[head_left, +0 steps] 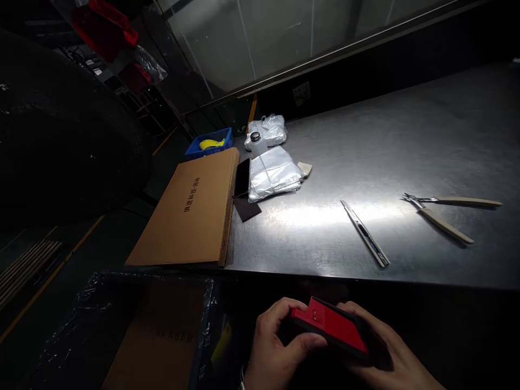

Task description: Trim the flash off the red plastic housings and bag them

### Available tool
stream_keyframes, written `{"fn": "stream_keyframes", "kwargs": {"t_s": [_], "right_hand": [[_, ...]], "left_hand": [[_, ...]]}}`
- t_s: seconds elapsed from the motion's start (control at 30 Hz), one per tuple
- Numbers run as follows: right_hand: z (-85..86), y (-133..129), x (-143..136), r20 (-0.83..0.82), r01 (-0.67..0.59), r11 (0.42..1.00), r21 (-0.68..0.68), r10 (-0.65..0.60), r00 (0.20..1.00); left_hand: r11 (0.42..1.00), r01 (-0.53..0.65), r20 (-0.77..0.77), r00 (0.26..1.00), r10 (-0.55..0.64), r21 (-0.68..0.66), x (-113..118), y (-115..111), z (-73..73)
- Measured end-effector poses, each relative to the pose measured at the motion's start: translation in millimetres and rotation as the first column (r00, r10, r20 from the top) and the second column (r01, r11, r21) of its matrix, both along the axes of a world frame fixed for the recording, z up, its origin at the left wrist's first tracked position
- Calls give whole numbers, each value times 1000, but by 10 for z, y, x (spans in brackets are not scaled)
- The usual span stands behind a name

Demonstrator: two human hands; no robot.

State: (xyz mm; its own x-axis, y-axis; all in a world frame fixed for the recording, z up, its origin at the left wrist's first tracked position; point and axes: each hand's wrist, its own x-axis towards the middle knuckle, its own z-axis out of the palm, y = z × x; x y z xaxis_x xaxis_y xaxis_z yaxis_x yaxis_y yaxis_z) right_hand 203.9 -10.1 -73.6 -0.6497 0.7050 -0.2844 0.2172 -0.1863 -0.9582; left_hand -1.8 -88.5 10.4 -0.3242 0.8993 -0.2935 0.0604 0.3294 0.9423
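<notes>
A red, block-like part with dark edges (339, 326) is held between both hands, just in front of the bench's front edge. Two small holes show on its raised end. My left hand (280, 341) grips that end, thumb below and fingers above. Around the other end closes my right hand (379, 346), its fingers partly hidden behind the part and in shadow. On the bench beyond the hands lie a utility knife (364, 233) and, farther right, nippers (447, 211) with pale handles, jaws apart.
Flat cardboard sheets (190, 211) are stacked at the left of the metal bench (300, 244). Beside them lie a phone (242, 177), clear plastic bags (274, 170) and a bottle (257, 144). A blue bin (209, 142) stands behind. Below left is a plastic-lined crate (207, 319) containing cardboard.
</notes>
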Motion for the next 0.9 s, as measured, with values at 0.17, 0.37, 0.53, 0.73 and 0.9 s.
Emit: {"fn": "stream_keyframes", "kwargs": {"t_s": [0.17, 0.37, 0.53, 0.73, 0.9], "right_hand": [[-133, 78, 60, 49, -162, 982, 93, 158, 986], [-316, 43, 128, 29, -189, 979, 77, 187, 982], [-327, -4, 101, 33, -199, 979, 36, 198, 980], [-261, -28, 30, 26, -164, 986, 16, 164, 986], [-273, -71, 17, 20, -156, 988, 0, 156, 987]], "left_hand": [[1000, -17, 34, 999, 17, 2, -30, -26, 11], [999, -45, 108, 993, 46, -6, -33, -75, -60], [997, -54, 102, 993, 60, -64, -40, -86, -69], [993, -53, 104, 993, 65, -106, -31, -97, -57], [993, -36, 76, 996, 44, -109, -36, -99, -52]]}}
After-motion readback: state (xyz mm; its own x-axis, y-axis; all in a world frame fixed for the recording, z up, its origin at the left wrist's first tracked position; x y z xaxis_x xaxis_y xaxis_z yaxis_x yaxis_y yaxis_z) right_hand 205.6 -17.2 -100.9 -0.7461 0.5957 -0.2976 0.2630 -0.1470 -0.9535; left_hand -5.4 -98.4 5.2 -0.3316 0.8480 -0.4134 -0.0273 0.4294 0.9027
